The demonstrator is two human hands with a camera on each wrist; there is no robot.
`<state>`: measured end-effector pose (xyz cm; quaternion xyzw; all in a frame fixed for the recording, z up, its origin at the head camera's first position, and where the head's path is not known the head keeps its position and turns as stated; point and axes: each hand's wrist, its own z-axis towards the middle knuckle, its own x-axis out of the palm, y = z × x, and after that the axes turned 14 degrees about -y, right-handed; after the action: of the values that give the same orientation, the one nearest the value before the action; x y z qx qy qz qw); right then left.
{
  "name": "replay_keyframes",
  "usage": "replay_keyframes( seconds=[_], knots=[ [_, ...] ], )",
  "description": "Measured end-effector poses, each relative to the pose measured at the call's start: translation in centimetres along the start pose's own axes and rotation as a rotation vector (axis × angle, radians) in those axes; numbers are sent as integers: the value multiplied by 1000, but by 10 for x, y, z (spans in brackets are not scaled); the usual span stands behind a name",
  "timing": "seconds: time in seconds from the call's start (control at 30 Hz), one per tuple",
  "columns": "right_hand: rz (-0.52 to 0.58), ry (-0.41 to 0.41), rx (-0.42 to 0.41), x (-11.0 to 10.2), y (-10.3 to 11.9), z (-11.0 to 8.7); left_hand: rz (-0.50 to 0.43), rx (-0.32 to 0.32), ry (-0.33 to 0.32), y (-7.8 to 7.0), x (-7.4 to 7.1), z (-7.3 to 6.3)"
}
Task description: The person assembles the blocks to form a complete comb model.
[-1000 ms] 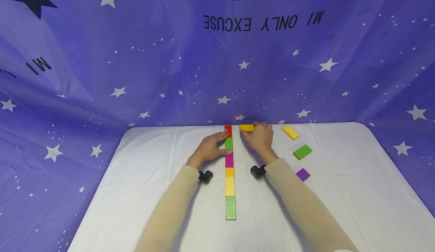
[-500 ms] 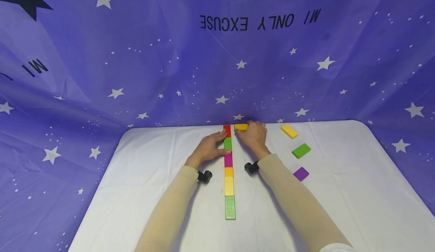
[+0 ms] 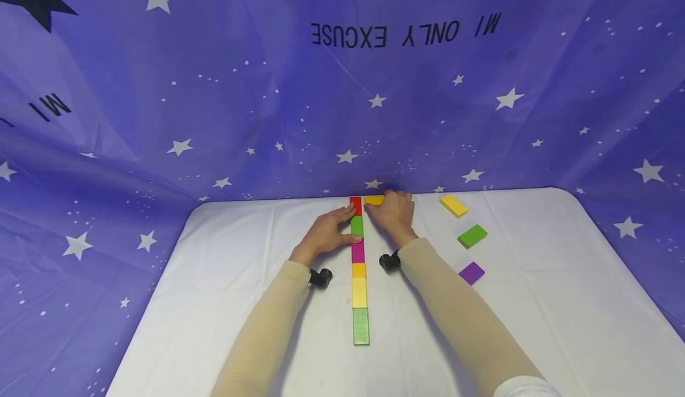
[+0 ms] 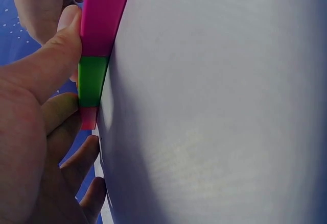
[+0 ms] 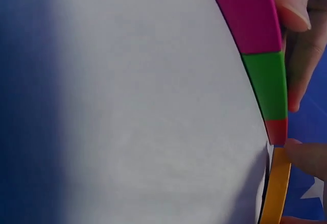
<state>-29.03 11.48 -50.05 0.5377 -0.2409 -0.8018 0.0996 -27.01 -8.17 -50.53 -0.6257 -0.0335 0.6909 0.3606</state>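
Note:
A straight row of blocks runs down the middle of the table: a red block (image 3: 357,199), a green block (image 3: 357,227), a magenta block (image 3: 358,253), a short orange block (image 3: 359,270), a pale yellow block (image 3: 359,293) and a light green block (image 3: 361,327). My left hand (image 3: 326,233) touches the row's left side, fingertips at the red block and thumb near the green-magenta joint. Between its thumb and fingers, my right hand (image 3: 395,211) grips a yellow-orange block (image 3: 374,200), crosswise just right of the red end. A narrow gap shows between the two in the head view.
On the right lie a yellow block (image 3: 453,205), a green block (image 3: 473,236) and a purple block (image 3: 471,273). The white-covered table (image 3: 562,302) ends at the back against a purple star-printed cloth (image 3: 299,100). Each wrist carries a small black camera.
My right hand has slid the yellow-orange block leftward, closing most of its distance to the red block. My left hand keeps its place on the row.

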Motion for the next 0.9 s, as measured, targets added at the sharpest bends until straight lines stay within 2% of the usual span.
replay_keyframes(
  seconds=[0.4,0.9],
  knots=[
    [67,49,60,-6,-8,5,11,-15,-2,-1,-1,1],
    [78,71,57,-3,-7,7,5,-28,8,0,0,0]
  ],
)
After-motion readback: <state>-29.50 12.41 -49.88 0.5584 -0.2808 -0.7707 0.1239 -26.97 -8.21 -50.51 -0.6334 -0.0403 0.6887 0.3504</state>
